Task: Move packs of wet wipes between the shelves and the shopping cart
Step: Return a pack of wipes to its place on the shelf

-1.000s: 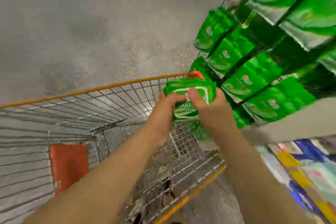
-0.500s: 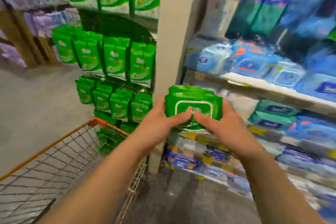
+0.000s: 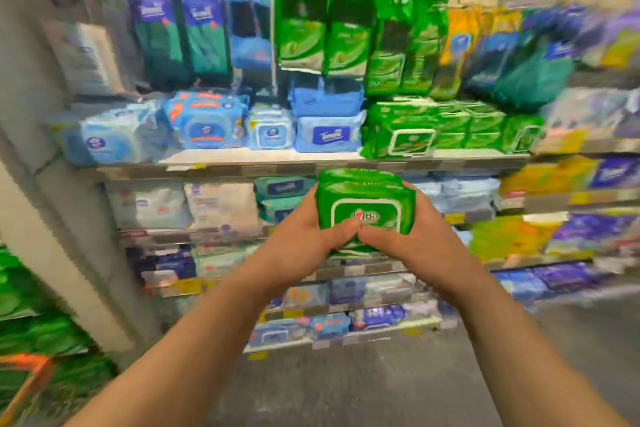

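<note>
Both your hands hold the green wipes pack out in front of you at chest line, left hand wrapped round its left end, right hand round its right end, thumbs meeting on the near face just under the white-framed lid. Grip on each side is closed on the pack; far fingers hidden behind it. Long axis runs left to right, lid face toward you, pack roughly level. It hangs just below and in front of the shelf edge of the tier that carries the matching green stack, which lies up and slightly right of your grip. Judgement: the move is a lift and push forward and a shade right, so the right hand is the nearer one to the slot. Room looks tight: green packs fill that stretch, blue packs close on the left. Any gap is lost in blur; I cannot tell whether one exists. Top of the stack seems the likelier landing. Cart corner sits low left, well apart.
</note>
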`<state>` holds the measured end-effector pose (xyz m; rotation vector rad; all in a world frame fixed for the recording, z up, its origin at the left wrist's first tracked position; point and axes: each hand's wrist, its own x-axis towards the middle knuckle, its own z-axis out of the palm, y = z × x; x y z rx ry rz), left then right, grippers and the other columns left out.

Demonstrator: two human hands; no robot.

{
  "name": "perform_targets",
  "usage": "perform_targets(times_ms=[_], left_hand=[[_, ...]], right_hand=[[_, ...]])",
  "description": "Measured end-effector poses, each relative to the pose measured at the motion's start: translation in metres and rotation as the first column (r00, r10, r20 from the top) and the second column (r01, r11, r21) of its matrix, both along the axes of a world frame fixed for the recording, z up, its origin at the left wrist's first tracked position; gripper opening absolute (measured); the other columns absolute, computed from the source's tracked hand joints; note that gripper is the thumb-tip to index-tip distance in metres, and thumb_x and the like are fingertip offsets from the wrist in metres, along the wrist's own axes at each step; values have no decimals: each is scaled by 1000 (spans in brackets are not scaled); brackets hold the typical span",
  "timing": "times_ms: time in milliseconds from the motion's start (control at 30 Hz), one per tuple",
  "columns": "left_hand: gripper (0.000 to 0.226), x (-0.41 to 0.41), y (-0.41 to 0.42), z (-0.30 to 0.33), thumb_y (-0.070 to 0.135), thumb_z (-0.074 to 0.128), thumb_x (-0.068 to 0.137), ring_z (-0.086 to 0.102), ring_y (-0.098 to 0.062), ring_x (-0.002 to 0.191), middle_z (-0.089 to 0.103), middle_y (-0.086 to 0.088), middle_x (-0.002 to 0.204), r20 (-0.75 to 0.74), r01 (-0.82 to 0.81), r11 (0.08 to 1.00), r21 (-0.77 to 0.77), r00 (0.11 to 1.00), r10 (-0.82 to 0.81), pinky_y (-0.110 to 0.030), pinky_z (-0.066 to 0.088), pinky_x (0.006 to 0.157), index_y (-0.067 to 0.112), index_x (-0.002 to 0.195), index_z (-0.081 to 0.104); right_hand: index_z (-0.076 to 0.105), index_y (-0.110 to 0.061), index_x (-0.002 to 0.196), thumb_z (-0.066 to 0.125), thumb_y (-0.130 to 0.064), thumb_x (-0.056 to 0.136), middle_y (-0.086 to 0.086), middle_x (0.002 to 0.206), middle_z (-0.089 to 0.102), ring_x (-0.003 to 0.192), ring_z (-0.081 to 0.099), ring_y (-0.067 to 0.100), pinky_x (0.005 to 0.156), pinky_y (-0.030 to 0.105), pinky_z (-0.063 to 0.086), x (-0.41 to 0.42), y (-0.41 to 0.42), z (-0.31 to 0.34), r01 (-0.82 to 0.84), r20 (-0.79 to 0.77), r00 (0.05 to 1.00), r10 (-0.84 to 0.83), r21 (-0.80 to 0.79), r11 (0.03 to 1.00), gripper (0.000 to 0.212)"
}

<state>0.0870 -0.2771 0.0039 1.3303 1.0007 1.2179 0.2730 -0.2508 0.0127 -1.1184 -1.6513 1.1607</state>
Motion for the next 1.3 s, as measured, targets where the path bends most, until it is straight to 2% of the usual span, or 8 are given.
perform_targets(times_ms=[233,467,667,733,900,1067,1133,1300], left_hand=[[50,121,56,6,-2,53,102,70,2,102,68,0,128,-28,114,993,19,993,-114,-14,53,83,14,147,38],[38,195,133,7,-1,54,102,70,2,97,68,4,120,-38,229,973,32,973,-228,-16,55,87,30,122,46],[43,240,218,2,26,69,98,62,17,102,63,22,121,-169,217,974,72,965,-202,-19,50,99,57,107,40],[41,255,246,4,25,71,97,61,18,91,61,23,111,-167,205,977,50,967,-194,-15,49,84,52,100,40],[49,280,308,-2,52,79,83,34,2,116,32,31,112,-295,98,980,172,955,-44,-13,26,96,58,104,36],[71,291,358,-18,53,80,79,35,-7,128,33,14,123,-295,-23,997,67,955,42,-25,33,113,44,139,42],[79,292,372,-21,41,75,89,32,-3,126,27,11,131,-326,-37,999,16,945,40,-13,31,104,29,153,32],[91,306,394,-30,49,71,91,31,-6,136,22,13,146,-354,-154,987,-40,926,130,-16,28,103,27,161,18]], right_hand=[[56,-33,127,83,-12,82,-13,109,76,98,73,6,74,17,56,117,36,8,98,-17,995,-98,23,995,57],[61,-26,127,80,-19,82,-8,112,77,104,73,12,85,27,58,186,88,2,225,-56,973,-222,56,973,49],[61,-32,118,77,-38,71,-25,95,75,85,71,-5,65,13,53,229,153,5,318,33,946,-322,103,943,50],[60,-36,125,78,-48,72,-21,102,75,93,71,0,70,18,56,243,181,7,345,78,932,-353,105,933,57],[60,-49,124,76,-78,63,-9,122,55,117,60,12,97,48,56,274,250,3,405,224,866,-447,211,890,70],[58,-54,128,79,-72,68,-7,130,60,129,55,24,103,54,50,286,319,-13,296,190,924,-332,195,935,67],[62,-54,123,85,-63,67,6,131,60,128,56,29,99,53,53,292,347,-24,253,132,953,-272,148,956,61],[55,-23,131,84,-28,77,8,125,69,112,70,20,89,34,58,311,392,-39,90,3,996,-90,-40,995,62]])
